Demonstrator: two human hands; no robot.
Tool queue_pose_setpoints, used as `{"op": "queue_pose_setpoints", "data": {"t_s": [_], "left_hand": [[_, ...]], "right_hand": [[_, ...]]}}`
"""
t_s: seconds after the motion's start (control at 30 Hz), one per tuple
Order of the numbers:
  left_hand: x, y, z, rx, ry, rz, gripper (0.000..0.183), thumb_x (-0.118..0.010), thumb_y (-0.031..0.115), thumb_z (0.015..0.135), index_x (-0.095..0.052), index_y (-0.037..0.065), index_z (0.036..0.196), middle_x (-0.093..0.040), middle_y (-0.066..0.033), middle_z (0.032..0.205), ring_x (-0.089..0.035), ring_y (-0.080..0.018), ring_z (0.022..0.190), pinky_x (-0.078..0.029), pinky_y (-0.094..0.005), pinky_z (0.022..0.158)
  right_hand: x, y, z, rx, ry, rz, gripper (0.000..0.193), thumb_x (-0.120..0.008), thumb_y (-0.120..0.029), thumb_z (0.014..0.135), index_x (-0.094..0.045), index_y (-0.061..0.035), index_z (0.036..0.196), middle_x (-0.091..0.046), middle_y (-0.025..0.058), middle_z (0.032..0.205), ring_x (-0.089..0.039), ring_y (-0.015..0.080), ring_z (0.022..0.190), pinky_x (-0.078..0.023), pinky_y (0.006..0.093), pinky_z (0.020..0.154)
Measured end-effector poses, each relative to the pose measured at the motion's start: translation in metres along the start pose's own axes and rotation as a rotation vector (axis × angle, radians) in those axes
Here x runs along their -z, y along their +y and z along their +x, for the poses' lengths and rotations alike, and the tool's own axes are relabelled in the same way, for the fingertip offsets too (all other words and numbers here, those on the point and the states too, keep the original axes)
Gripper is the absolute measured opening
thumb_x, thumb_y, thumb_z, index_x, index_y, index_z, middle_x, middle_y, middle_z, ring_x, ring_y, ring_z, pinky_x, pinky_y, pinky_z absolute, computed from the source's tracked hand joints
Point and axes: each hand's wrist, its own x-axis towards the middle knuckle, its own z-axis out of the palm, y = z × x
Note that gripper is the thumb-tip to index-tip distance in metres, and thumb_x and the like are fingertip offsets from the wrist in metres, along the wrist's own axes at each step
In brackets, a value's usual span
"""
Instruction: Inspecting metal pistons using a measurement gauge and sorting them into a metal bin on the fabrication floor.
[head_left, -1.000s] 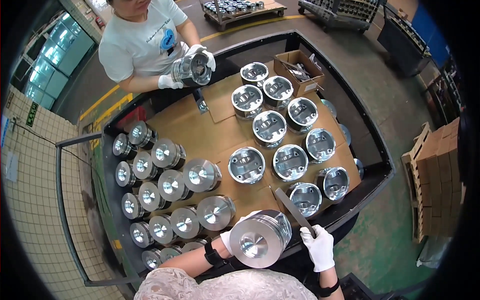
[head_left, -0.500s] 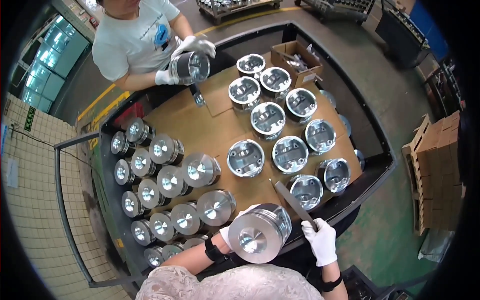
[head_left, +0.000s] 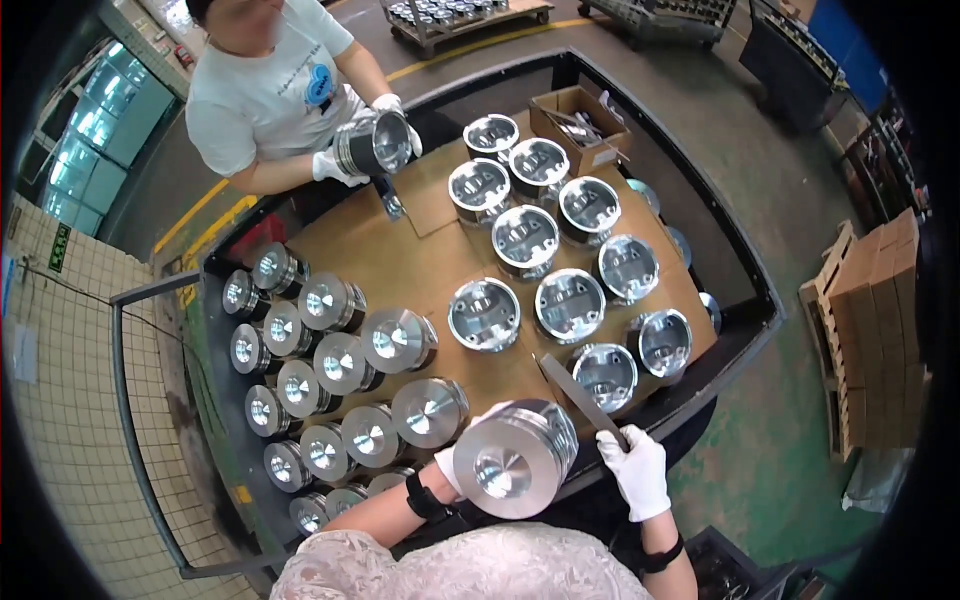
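My left hand [head_left: 449, 468], in a white glove, is closed around a large silver engine piston [head_left: 502, 470], its flat round crown turned up toward me. Most of those fingers are hidden behind the piston. To its right, my right hand [head_left: 638, 474], also gloved, grips the lower end of a long, flat grey metal file [head_left: 580, 392]. The file slants up and left, over the edge of a piston [head_left: 604, 377] standing hollow side up. It is apart from the held piston. Other hollow-side-up pistons [head_left: 569, 305] stand beyond my hands.
Rows of pistons [head_left: 398, 340] lie crown toward me at left on brown cardboard [head_left: 380, 250] in a black-walled cart [head_left: 735, 220]. A cardboard box [head_left: 582, 125] sits in its far corner. Across the cart, a person in white gloves holds another piston [head_left: 378, 143].
My hands hold almost the same pose; the piston and file have shifted slightly left. Across the cart, the person has tilted their piston and moved their upper hand behind it.
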Motion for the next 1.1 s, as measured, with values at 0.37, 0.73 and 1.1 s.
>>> {"op": "queue_pose_setpoints", "data": {"t_s": [0.37,0.73,1.1], "left_hand": [[-0.036,0.028,0.005,-0.117,0.371,0.884,0.032,-0.044,0.012,0.108,-0.057,-0.001,0.135,-0.067,-0.0143,0.127,-0.069,-0.0236,0.111,-0.059,-0.0376,0.096],[-0.052,0.018,-0.003,0.206,0.151,0.438,0.036,-0.046,0.016,0.109,-0.057,-0.003,0.138,-0.069,-0.0147,0.127,-0.071,-0.0245,0.111,-0.060,-0.0356,0.097],[-0.037,0.014,-0.005,0.378,0.073,0.670,0.039,-0.051,0.012,0.106,-0.052,0.001,0.143,-0.065,-0.0105,0.133,-0.069,-0.0167,0.113,-0.059,-0.0296,0.095]], "right_hand": [[0.050,-0.011,0.015,0.302,0.195,-0.064,0.033,-0.086,-0.028,0.083,-0.069,-0.0003,0.077,-0.058,0.0139,0.060,-0.055,0.0229,0.052,-0.045,0.0356,0.053],[0.079,-0.023,0.035,0.503,0.008,-0.037,0.030,-0.087,-0.026,0.080,-0.071,-0.0012,0.076,-0.059,0.0141,0.060,-0.056,0.0241,0.053,-0.044,0.0348,0.055],[0.102,-0.027,0.039,0.794,-0.079,-0.251,0.034,-0.089,-0.037,0.077,-0.074,-0.0060,0.076,-0.061,0.0110,0.059,-0.060,0.0288,0.055,-0.048,0.0374,0.055]]}}
